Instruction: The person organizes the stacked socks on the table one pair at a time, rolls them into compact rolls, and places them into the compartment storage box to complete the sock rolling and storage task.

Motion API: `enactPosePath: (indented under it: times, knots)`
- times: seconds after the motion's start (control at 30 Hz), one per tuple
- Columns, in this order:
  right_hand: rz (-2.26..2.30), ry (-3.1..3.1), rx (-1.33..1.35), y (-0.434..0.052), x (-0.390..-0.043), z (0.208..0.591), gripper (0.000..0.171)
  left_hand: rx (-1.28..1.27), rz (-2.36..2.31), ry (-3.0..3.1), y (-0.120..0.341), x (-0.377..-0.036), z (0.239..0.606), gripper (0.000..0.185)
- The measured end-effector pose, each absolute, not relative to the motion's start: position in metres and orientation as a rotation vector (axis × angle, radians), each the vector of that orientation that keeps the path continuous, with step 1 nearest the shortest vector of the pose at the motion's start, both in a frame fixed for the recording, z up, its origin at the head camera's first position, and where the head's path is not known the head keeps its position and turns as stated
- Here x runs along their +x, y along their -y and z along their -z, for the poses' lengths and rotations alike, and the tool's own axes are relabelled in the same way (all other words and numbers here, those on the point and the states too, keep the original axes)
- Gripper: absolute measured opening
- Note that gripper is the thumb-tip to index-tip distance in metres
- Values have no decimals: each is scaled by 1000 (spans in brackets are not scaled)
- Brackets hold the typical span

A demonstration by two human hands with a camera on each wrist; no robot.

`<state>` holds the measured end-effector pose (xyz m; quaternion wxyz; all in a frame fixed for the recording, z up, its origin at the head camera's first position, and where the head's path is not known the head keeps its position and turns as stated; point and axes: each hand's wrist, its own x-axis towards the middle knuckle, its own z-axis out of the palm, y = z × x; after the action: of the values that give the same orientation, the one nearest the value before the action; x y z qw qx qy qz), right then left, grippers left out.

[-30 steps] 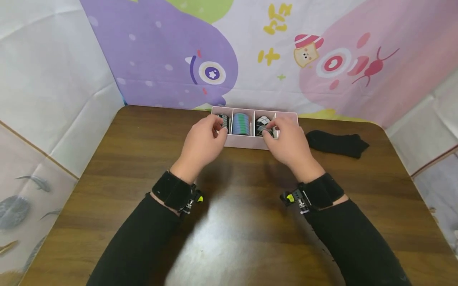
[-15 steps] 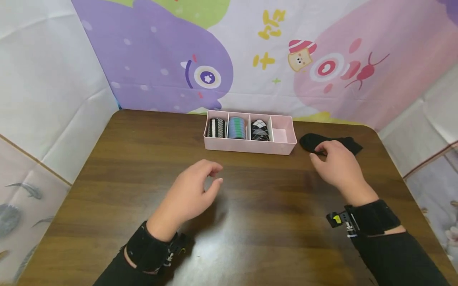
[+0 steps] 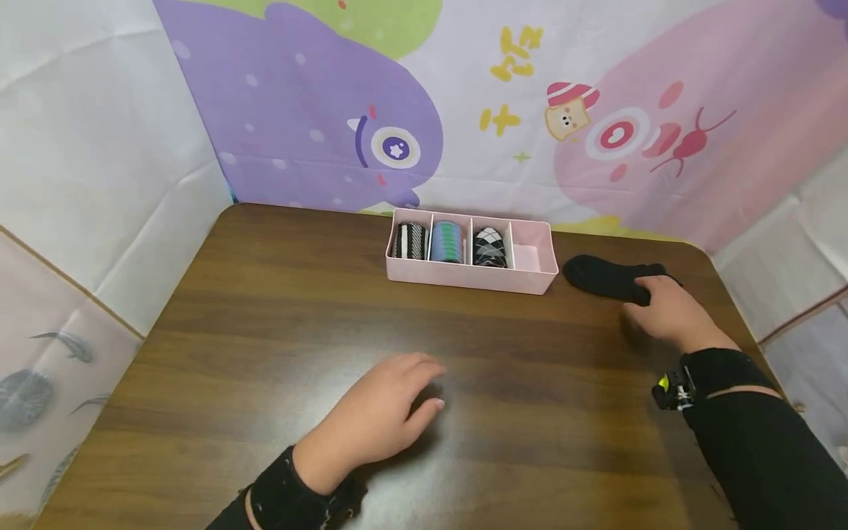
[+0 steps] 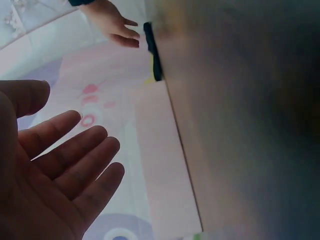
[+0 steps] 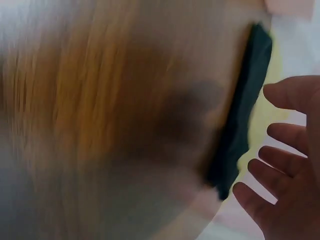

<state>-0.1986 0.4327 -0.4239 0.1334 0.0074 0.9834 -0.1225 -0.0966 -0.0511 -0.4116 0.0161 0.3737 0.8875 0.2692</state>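
A flat black sock (image 3: 606, 278) lies on the table to the right of a pink divided box (image 3: 470, 277). My right hand (image 3: 676, 313) hovers by the sock's right end. In the right wrist view its fingers are spread and relaxed, apart from the dark sock (image 5: 242, 112). My left hand (image 3: 374, 416) is over the front middle of the table, holding nothing; in the left wrist view its fingers (image 4: 75, 160) are loosely extended. Rolled socks stand in the box: a black-and-white striped one (image 3: 411, 241), a blue-green striped one (image 3: 447, 242) and an argyle one (image 3: 489, 247).
The box's rightmost compartment (image 3: 528, 258) shows its bare pink floor. Behind the box hangs a printed cloth (image 3: 497, 162) along the back edge of the brown wooden table (image 3: 278, 316). White panels stand at both sides.
Both hands have left the box. The right hand has moved right to the black sock and along to its right end. The left hand has drawn back towards the person.
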Motion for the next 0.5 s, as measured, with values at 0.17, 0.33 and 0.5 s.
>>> enactPosePath:
  times: [0.17, 0.33, 0.5]
  knots:
    - [336, -2744, 52, -449, -199, 433, 78, 1177, -798, -2720, 44, -90, 416, 39]
    - [286, -2743, 44, -448, -201, 439, 75, 1154, -704, -2698, 36, -89, 420, 42]
    - [187, -2765, 10, -441, -202, 440, 69, 1133, -542, -2651, 26, -91, 428, 51]
